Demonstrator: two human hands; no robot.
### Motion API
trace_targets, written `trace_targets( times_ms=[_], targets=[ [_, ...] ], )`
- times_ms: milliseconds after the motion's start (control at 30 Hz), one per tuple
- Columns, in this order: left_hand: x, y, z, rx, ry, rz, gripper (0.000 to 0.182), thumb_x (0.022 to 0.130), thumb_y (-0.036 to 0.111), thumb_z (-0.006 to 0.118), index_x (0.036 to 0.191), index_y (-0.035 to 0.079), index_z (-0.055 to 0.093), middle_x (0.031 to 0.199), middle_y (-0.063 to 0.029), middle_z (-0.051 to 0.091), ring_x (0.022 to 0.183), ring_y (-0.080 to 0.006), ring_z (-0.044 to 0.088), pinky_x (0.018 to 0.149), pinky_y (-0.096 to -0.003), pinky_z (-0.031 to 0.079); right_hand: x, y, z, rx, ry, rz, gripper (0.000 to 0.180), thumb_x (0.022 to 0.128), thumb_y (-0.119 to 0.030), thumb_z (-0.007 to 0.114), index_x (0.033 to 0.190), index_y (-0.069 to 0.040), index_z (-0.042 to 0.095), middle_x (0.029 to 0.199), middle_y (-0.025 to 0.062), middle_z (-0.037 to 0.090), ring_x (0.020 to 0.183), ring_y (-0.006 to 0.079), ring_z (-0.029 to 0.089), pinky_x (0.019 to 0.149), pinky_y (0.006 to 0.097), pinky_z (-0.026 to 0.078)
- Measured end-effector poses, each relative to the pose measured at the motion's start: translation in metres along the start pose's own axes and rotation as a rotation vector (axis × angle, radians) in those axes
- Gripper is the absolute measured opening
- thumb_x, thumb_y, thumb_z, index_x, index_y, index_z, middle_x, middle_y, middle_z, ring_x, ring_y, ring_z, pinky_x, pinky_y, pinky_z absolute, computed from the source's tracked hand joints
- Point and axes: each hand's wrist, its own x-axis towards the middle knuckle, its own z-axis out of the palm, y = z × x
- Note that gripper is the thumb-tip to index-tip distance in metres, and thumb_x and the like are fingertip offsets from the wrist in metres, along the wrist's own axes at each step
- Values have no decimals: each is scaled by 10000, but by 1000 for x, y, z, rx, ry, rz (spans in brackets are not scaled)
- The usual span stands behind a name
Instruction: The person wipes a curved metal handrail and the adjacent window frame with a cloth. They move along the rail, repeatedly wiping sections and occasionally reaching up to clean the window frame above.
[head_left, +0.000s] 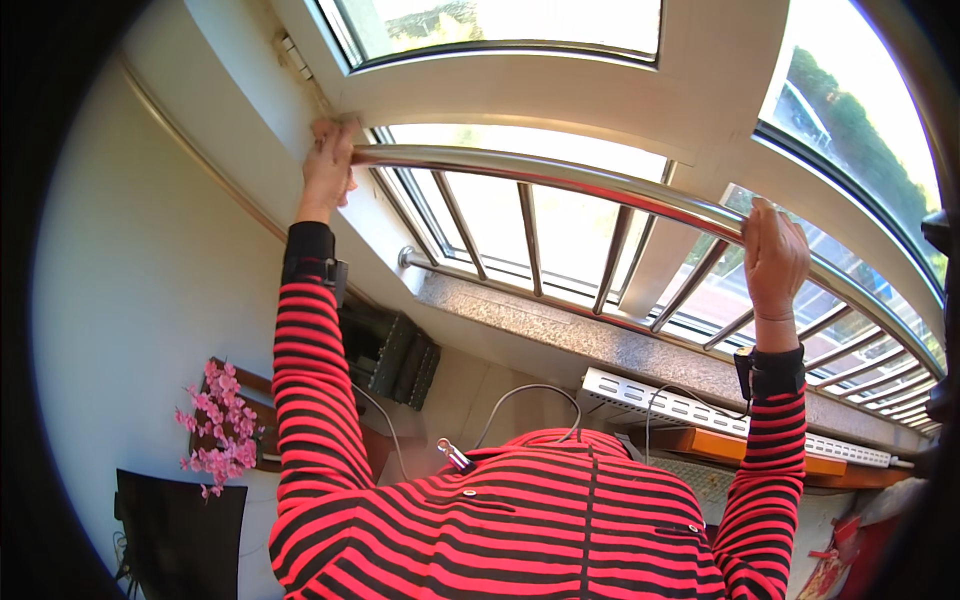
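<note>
A polished metal window railing (540, 166) crosses in front of me, its round top rail bent by the lens. My left hand (328, 161) is around the left end of that rail, close to the wall; its fingertips are slightly blurred. Farther right, my right hand (776, 255) grips the same top rail, fingers curled over it. Upright bars (529, 238) run from the top rail down to a lower rail (510, 286), which meets the wall at a round flange (406, 256). Behind the bars are white-framed window panes (480, 210).
Below the railing lies a speckled stone sill (517, 315). A white slotted radiator cover (675, 405) and an orange-brown wooden ledge (720, 448) stand beneath it. At left are pink artificial-looking blossoms (225, 427), a black panel (184, 532) and a dark green object (401, 356). Cables (525, 388) loop near my chest.
</note>
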Motion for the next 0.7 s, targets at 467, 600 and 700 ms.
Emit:
trace_targets(
  times_ms=[467, 600, 700],
  targets=[
    [-114, 269, 81, -136, 145, 397, 208, 1034, 176, 647, 1192, 111, 765, 1205, -94, 715, 1170, -331, 599, 1054, -464, 452, 2, -2, 0, 10, 52, -29, 90, 988, -172, 718, 1016, -106, 663, 726, 73, 643, 684, 270, 663, 677, 406, 495],
    [-144, 367, 91, -394, -18, 518, 288, 958, 107, 699, 1239, 75, 752, 1245, -130, 700, 1199, -367, 601, 1058, -473, 472, 1, -2, -2, 17, 7, 10, 90, 994, -169, 697, 1042, -99, 668, 769, 69, 688, 725, 267, 688, 702, 410, 511],
    [-162, 429, 110, -573, -97, 636, 322, 959, 125, 695, 1275, 71, 730, 1252, -160, 684, 1211, -385, 609, 1068, -486, 482, 1, -1, -2, 153, 34, 76, 197, 985, -109, 671, 1178, -75, 683, 861, 105, 738, 832, 311, 732, 799, 427, 552]
  ],
)
